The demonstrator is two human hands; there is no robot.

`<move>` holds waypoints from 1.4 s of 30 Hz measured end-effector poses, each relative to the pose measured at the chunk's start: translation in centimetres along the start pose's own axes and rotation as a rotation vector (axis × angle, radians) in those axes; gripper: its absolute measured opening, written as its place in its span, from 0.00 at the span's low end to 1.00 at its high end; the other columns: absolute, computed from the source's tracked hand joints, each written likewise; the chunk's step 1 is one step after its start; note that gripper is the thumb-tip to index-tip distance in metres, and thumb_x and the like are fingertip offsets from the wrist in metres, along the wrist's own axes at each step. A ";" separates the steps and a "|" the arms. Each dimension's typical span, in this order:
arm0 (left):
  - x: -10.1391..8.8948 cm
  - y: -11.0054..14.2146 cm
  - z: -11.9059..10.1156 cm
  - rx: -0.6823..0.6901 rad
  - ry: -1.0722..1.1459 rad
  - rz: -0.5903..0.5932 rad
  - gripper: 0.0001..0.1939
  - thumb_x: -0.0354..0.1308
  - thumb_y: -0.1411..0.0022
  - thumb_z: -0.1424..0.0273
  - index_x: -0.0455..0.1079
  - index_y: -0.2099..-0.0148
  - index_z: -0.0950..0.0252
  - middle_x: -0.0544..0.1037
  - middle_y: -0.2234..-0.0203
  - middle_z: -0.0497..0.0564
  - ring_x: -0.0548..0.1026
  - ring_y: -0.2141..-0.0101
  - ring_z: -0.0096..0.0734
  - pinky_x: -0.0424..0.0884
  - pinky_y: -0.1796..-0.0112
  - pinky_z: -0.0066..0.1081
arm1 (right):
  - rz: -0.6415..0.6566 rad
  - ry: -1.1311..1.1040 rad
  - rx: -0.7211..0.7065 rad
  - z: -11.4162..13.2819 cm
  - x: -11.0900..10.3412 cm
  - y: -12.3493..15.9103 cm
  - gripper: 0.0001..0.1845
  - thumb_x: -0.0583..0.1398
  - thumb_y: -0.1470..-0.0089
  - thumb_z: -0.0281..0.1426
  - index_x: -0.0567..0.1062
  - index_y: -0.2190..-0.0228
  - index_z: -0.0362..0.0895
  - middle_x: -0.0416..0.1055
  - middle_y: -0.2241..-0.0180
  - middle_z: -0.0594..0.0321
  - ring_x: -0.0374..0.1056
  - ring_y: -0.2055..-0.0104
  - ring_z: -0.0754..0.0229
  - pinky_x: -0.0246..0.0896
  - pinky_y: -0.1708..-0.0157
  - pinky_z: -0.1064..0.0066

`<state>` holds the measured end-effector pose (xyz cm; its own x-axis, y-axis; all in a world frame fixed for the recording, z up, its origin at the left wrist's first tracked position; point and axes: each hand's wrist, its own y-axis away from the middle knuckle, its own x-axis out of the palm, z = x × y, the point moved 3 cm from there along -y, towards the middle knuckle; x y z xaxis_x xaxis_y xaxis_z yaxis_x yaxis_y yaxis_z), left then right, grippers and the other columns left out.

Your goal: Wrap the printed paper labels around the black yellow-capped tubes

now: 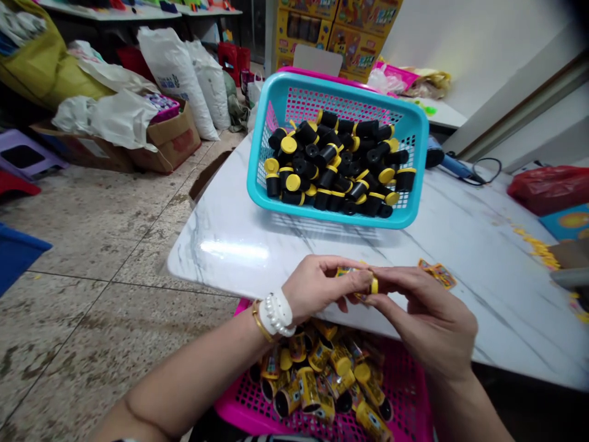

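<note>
Closest to the viewer, at the person's lap, sits a pink basket [411, 399] full of labelled tubs [308, 387] with yellow lids and black bodies, lying jumbled at various angles. Both forearms reach in above it from the lower corners, slanting toward each other until the hands meet over the near edge of the table [221, 245].

The left hand [319, 285], with a white band, pearls and a gold bangle at its wrist, points to the right, knuckles up, its thumb laid along a small tub [374, 286]. The right hand [432, 316] comes in from the other side, wrist bent, thumb below and fingers above, near the yellow end. Both grips are closed on that tub, which is mostly hidden between the fingers.

Just beyond the right hand, printed stickers [437, 273] lie on the table. Farther back stands a blue basket [331, 215] heaped with black tubs [329, 153] with yellow lids. A blue tool [455, 166] with a cable and a red bag [552, 189] rest toward the right side.
</note>
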<state>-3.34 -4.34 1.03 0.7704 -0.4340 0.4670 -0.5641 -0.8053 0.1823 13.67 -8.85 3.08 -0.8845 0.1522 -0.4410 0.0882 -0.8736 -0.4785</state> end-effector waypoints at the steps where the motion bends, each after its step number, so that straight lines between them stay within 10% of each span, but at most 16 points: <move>1: -0.2 0.2 0.0 -0.030 0.007 -0.006 0.31 0.69 0.46 0.53 0.75 0.47 0.69 0.79 0.69 0.54 0.74 0.76 0.25 0.70 0.77 0.25 | 0.007 -0.006 -0.024 0.0 -0.1 0.1 0.23 0.69 0.50 0.21 0.79 0.54 0.53 0.77 0.57 0.60 0.74 0.57 0.54 0.72 0.59 0.60; 8: -1.1 1.2 0.0 -0.016 -0.089 0.033 0.16 0.66 0.40 0.61 0.77 0.54 0.67 0.76 0.78 0.48 0.71 0.80 0.22 0.69 0.78 0.22 | 0.047 0.036 -0.040 -0.6 -0.4 0.8 0.26 0.70 0.50 0.21 0.78 0.51 0.54 0.76 0.54 0.58 0.74 0.53 0.51 0.73 0.57 0.57; 14: 0.0 1.4 0.7 0.148 -0.247 -0.035 0.17 0.65 0.39 0.67 0.79 0.49 0.64 0.82 0.64 0.55 0.74 0.73 0.26 0.72 0.69 0.28 | -0.022 0.103 -0.029 0.0 -0.7 1.4 0.22 0.71 0.52 0.24 0.81 0.55 0.54 0.79 0.60 0.60 0.76 0.61 0.54 0.74 0.61 0.60; 22: 0.4 1.7 0.6 0.427 -0.537 -0.058 0.13 0.64 0.38 0.71 0.81 0.51 0.58 0.82 0.57 0.55 0.79 0.56 0.37 0.72 0.50 0.36 | -0.055 -0.096 0.346 -0.9 0.0 1.9 0.07 0.72 0.51 0.32 0.83 0.66 0.50 0.80 0.69 0.63 0.76 0.70 0.59 0.74 0.72 0.71; 29: 0.6 1.4 1.0 0.118 -0.316 -0.022 0.30 0.65 0.39 0.59 0.68 0.38 0.63 0.80 0.65 0.55 0.77 0.72 0.31 0.72 0.71 0.28 | -0.114 -0.125 0.135 -0.5 -1.0 1.4 0.17 0.71 0.52 0.26 0.82 0.59 0.52 0.78 0.60 0.60 0.76 0.57 0.56 0.76 0.59 0.65; 32: 0.5 1.8 1.0 0.023 -0.263 0.008 0.20 0.59 0.34 0.59 0.72 0.46 0.66 0.74 0.76 0.48 0.70 0.80 0.25 0.64 0.79 0.24 | -0.064 -0.031 0.010 -0.3 -1.0 1.7 0.20 0.72 0.55 0.24 0.83 0.58 0.53 0.79 0.60 0.59 0.76 0.59 0.55 0.75 0.59 0.63; 39: 0.8 3.0 0.1 0.472 -0.719 0.010 0.13 0.59 0.34 0.70 0.78 0.49 0.62 0.80 0.60 0.57 0.77 0.59 0.36 0.72 0.55 0.35 | -0.050 -0.284 0.461 -1.1 0.8 2.9 0.09 0.72 0.52 0.36 0.84 0.67 0.47 0.81 0.70 0.61 0.76 0.72 0.59 0.75 0.73 0.70; 42: 1.0 3.4 0.4 0.499 -0.720 0.076 0.17 0.60 0.35 0.71 0.76 0.44 0.61 0.78 0.57 0.58 0.76 0.55 0.38 0.72 0.52 0.35 | -0.043 -0.288 0.423 -0.8 0.8 2.7 0.08 0.72 0.51 0.35 0.84 0.66 0.49 0.81 0.67 0.61 0.77 0.66 0.58 0.77 0.66 0.68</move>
<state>-4.31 -7.64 1.81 0.8309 -0.5078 -0.2273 -0.5560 -0.7732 -0.3050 13.52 -10.75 0.82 -0.9788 0.1111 -0.1722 -0.0918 -0.9889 -0.1167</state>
